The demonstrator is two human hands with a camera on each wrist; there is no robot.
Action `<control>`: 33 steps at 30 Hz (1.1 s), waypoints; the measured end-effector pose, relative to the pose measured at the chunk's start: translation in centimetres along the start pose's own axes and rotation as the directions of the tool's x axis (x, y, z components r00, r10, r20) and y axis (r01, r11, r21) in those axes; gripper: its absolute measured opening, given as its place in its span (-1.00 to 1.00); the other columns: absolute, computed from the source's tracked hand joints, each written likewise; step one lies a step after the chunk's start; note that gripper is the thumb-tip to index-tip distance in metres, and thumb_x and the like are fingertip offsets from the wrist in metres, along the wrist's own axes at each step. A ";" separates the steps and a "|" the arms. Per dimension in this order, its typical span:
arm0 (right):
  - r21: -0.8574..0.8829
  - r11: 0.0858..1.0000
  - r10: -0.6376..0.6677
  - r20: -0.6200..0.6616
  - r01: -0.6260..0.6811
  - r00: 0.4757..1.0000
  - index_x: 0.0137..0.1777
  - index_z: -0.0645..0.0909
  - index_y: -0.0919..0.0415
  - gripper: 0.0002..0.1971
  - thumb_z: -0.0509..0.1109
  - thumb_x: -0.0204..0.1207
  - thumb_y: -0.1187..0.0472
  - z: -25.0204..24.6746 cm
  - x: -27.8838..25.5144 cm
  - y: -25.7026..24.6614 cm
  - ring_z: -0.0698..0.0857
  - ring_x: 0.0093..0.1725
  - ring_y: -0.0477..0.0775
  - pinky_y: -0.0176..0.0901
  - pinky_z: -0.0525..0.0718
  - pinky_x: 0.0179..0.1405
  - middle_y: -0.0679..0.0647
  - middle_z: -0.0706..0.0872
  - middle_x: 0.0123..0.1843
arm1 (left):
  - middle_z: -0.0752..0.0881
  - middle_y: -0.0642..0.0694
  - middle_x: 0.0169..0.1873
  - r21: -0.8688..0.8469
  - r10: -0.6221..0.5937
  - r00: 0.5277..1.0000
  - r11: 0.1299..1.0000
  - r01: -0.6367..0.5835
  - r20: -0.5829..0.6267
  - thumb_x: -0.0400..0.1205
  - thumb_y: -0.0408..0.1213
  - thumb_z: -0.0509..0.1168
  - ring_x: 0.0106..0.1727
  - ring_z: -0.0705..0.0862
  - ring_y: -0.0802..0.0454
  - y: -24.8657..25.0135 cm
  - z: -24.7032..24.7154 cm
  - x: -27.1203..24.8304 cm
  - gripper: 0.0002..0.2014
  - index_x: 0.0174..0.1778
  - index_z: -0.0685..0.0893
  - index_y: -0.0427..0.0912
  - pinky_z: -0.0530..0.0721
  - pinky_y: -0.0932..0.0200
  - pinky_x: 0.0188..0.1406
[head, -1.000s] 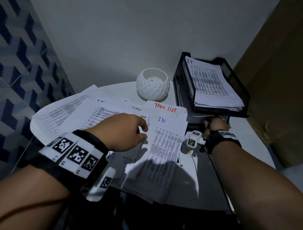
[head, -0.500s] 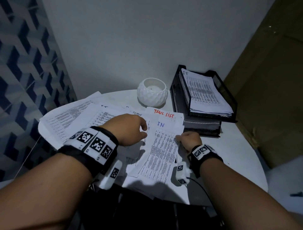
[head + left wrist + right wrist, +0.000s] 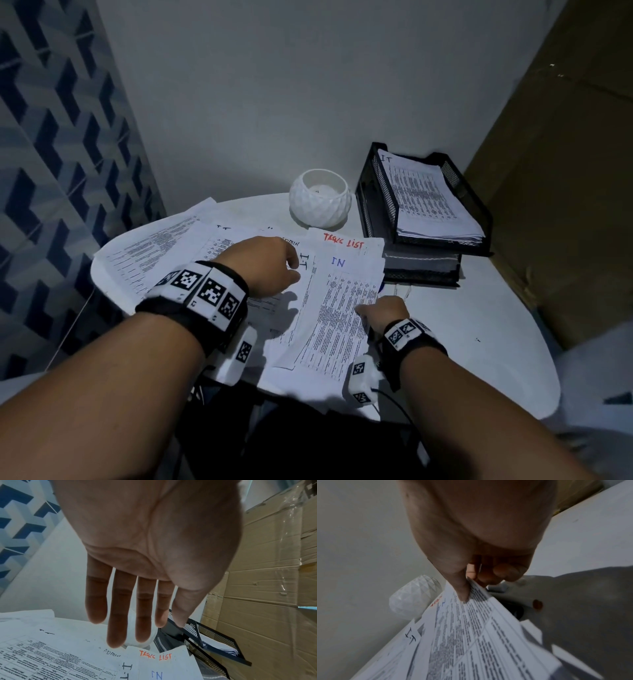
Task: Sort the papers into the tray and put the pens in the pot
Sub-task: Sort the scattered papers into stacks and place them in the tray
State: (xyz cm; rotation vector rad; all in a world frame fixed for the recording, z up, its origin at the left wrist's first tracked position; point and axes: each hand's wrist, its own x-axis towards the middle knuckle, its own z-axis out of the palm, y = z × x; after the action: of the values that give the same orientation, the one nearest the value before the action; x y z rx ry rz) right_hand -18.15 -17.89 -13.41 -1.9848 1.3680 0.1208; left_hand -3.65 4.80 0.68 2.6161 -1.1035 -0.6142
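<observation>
Loose printed papers lie spread over the round white table. One sheet is marked "IN", another "TASKS LIST". My right hand pinches the right edge of the "IN" stack between thumb and fingers. My left hand hovers flat over the papers, its fingers straight and empty. The black mesh tray at the back right holds a stack marked "IT". The white faceted pot stands left of it. I see no pens.
A wall stands close behind the table. Brown cardboard lines the right side, and blue patterned tiles cover the left wall. The tray's lower tier holds more sheets. Bare table shows right of my right hand.
My right hand came back from the tray's lower tier to the "IN" stack and took its right edge. The left hand stayed over the papers.
</observation>
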 end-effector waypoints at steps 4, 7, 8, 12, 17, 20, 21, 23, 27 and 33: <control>-0.008 0.998 -0.060 -0.067 0.059 0.996 -0.34 0.57 0.19 -0.69 0.57 0.51 0.10 -1.2 -0.3 -1.0 0.62 -0.29 0.11 -0.19 0.57 -0.26 0.07 0.64 -0.33 | 0.76 0.11 0.27 0.003 -0.006 1.000 1.000 0.006 -0.013 0.70 0.06 0.33 0.12 0.61 0.05 -0.3 -0.4 0.3 -0.70 0.35 0.71 0.18 0.58 0.10 0.17; 0.014 0.994 -0.107 -0.131 0.110 0.986 -0.47 0.41 0.17 -0.57 0.55 0.53 0.20 -3.6 -1.0 -1.1 0.58 -0.47 0.09 -0.20 0.61 -0.40 0.08 0.52 -0.53 | 0.76 0.10 0.27 0.001 -0.002 1.000 1.000 0.002 -0.029 0.71 0.06 0.33 0.19 0.65 0.03 -0.4 -0.6 0.4 -0.71 0.33 0.72 0.18 0.57 0.11 0.18; 0.058 0.990 -0.122 -0.152 0.132 0.981 -0.47 0.39 0.14 -0.56 0.55 0.54 0.25 -4.6 -1.6 -1.1 0.56 -0.53 0.07 -0.20 0.60 -0.44 0.08 0.48 -0.56 | 0.76 0.10 0.27 -0.001 -0.002 1.000 1.000 0.002 -0.031 0.71 0.06 0.33 0.20 0.66 0.02 -0.4 -0.7 0.5 -0.71 0.33 0.72 0.18 0.57 0.12 0.17; 0.048 0.963 -0.253 -0.180 0.265 0.951 -0.31 0.58 0.18 -0.73 0.46 0.64 0.30 -8.7 -4.0 -1.0 0.71 -0.45 -0.04 -0.38 0.50 -0.61 0.06 0.67 -0.42 | 0.77 0.11 0.24 -0.003 -0.005 1.000 1.000 0.005 -0.031 0.69 0.06 0.34 0.17 0.66 0.03 -0.4 -0.5 0.6 -0.72 0.30 0.73 0.18 0.59 0.10 0.18; 0.057 0.917 -0.361 -0.306 0.395 0.881 -0.13 0.58 0.11 -0.87 0.39 0.63 0.32 -13.8 -5.6 -0.5 0.63 -0.27 0.03 -0.23 0.49 -0.30 0.08 0.71 -0.23 | 0.78 0.11 0.19 -0.003 -0.012 1.000 1.000 0.012 -0.029 0.69 0.06 0.34 0.14 0.70 0.03 -0.3 0.1 0.8 -0.75 0.25 0.74 0.18 0.66 0.05 0.24; 0.132 0.863 -0.405 -0.396 0.487 0.824 -0.01 0.68 0.13 -0.90 0.39 0.67 0.33 -16.5 -6.6 -0.1 0.69 -0.18 0.09 -0.14 0.61 -0.16 0.06 0.76 -0.15 | 0.79 0.11 0.18 -0.020 -0.021 0.999 1.000 0.020 -0.045 0.69 0.05 0.34 0.16 0.71 0.02 -0.3 0.4 0.9 -0.78 0.21 0.76 0.19 0.67 0.05 0.24; 0.168 0.849 -0.401 -0.412 0.500 0.818 0.06 0.71 0.13 -0.89 0.40 0.68 0.33 -17.2 -6.8 0.1 0.73 -0.11 0.12 -0.09 0.66 -0.05 0.10 0.79 -0.07 | 0.80 0.11 0.16 -0.031 -0.026 0.998 0.999 0.024 -0.051 0.69 0.04 0.35 0.15 0.71 0.02 -0.3 0.5 0.9 -0.80 0.19 0.76 0.19 0.67 0.06 0.22; 0.271 0.833 -0.353 -0.410 0.482 0.841 0.18 0.75 0.13 -0.84 0.41 0.69 0.32 -18.2 -6.9 0.5 0.77 -0.02 0.14 -0.06 0.71 0.04 0.12 0.82 0.07 | 0.81 0.12 0.12 -0.034 -0.038 0.998 0.999 0.036 -0.051 0.69 0.02 0.36 0.14 0.72 0.02 -0.4 0.7 1.0 -0.82 0.17 0.76 0.18 0.66 0.09 0.19; 0.475 0.768 -0.273 -0.363 0.429 0.891 0.27 0.74 0.09 -0.75 0.35 0.72 0.37 -19.1 -7.5 1.0 0.77 -0.12 0.02 -0.09 0.72 -0.11 0.03 0.82 0.04 | 0.81 0.04 0.14 0.017 -0.069 0.998 0.997 0.069 -0.011 0.68 -0.04 0.36 0.15 0.73 -0.02 -0.7 2.1 1.5 -0.80 0.19 0.78 0.13 0.68 0.08 0.19; 0.613 0.732 -0.217 -0.203 0.297 0.955 -0.10 0.67 0.17 -0.76 0.28 0.70 0.46 -17.0 -7.1 1.2 0.39 -0.72 -0.06 -0.30 0.33 -0.71 0.07 0.52 -0.56 | 0.81 0.00 0.17 0.116 -0.089 0.991 0.990 0.077 0.103 0.67 0.09 0.37 0.18 0.74 -0.07 -0.1 6.7 2.0 -0.68 0.24 0.79 0.03 0.67 0.10 0.14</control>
State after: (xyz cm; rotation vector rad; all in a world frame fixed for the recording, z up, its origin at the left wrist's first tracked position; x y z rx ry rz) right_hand -27.47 -22.75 1.81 -1.5726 0.9924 -0.5414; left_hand -5.49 3.04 -5.83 2.7659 -1.0935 -0.7406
